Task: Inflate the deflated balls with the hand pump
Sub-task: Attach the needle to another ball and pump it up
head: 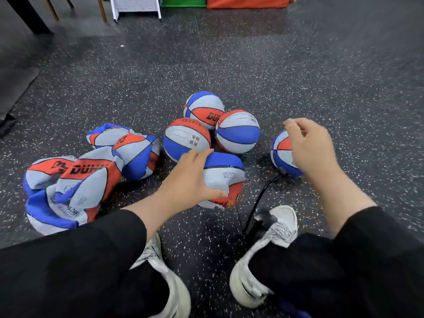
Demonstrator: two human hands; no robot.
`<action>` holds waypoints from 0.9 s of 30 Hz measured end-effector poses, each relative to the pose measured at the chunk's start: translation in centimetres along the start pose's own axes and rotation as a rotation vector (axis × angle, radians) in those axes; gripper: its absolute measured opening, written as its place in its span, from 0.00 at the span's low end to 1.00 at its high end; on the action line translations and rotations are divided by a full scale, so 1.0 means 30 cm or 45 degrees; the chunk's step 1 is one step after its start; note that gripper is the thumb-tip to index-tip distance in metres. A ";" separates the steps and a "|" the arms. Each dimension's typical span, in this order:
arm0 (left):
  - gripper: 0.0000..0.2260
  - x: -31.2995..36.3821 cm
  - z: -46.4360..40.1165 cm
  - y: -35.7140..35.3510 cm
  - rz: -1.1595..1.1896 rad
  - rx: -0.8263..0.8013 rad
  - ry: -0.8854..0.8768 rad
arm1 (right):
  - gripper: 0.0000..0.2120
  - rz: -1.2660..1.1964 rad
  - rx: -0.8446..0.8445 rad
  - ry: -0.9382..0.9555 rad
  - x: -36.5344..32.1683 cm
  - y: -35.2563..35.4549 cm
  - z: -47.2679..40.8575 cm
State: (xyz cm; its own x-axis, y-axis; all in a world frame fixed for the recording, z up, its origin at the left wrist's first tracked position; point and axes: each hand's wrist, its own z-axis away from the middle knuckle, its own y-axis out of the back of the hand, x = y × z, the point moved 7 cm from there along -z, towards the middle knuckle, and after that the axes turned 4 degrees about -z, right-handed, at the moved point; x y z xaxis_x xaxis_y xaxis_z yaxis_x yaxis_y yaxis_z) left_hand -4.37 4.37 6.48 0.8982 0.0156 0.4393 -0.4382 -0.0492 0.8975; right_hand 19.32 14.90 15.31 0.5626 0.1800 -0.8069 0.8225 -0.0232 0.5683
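My left hand [192, 180] grips a half-collapsed red, blue and grey ball [226, 177] on the floor in front of me. My right hand [309, 148] hovers over a round ball [281, 154] at the right, its fingers loosely curled, with nothing seen in them. The pump's black hose [259, 198] runs from that ball's underside back to the black pump base [259, 222] by my right shoe. Three inflated balls [187, 138] cluster behind the collapsed one. Several flat, crumpled balls [68, 187] lie in a heap at the left.
I sit on dark speckled rubber flooring, with white shoes [263, 260] and black trousers in the foreground. A white rack [135, 5], an orange mat [247, 1], a green box [183, 1] and wooden furniture legs [102, 10] stand at the back. A dark mat [13, 88] lies far left.
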 end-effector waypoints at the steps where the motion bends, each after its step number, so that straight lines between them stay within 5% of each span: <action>1: 0.53 -0.012 0.007 -0.031 -0.005 0.004 0.041 | 0.15 0.031 0.023 -0.051 0.042 0.009 0.006; 5: 0.52 -0.033 0.021 -0.152 0.110 0.045 0.216 | 0.25 0.068 -0.252 -0.353 0.238 -0.103 0.074; 8: 0.50 -0.058 0.039 -0.233 0.210 0.025 0.330 | 0.19 -0.149 -0.370 -0.448 0.273 -0.172 0.121; 14: 0.53 -0.077 0.057 -0.301 0.284 -0.002 0.370 | 0.07 -0.340 -0.387 -0.420 0.288 -0.245 0.170; 18: 0.55 -0.077 0.046 -0.305 0.198 -0.122 0.292 | 0.14 -0.434 -0.429 -0.442 0.280 -0.304 0.209; 27: 0.52 -0.064 0.066 -0.296 0.188 -0.098 0.234 | 0.14 -0.480 -0.478 -0.330 0.226 -0.354 0.230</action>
State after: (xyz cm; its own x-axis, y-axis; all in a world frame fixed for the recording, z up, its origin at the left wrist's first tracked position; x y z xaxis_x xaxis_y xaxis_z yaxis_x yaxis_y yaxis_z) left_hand -2.14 2.80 -2.41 0.8058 0.1954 0.5591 -0.5719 0.0117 0.8202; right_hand 14.98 9.59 2.68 0.2785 -0.1388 -0.9503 0.9102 0.3541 0.2150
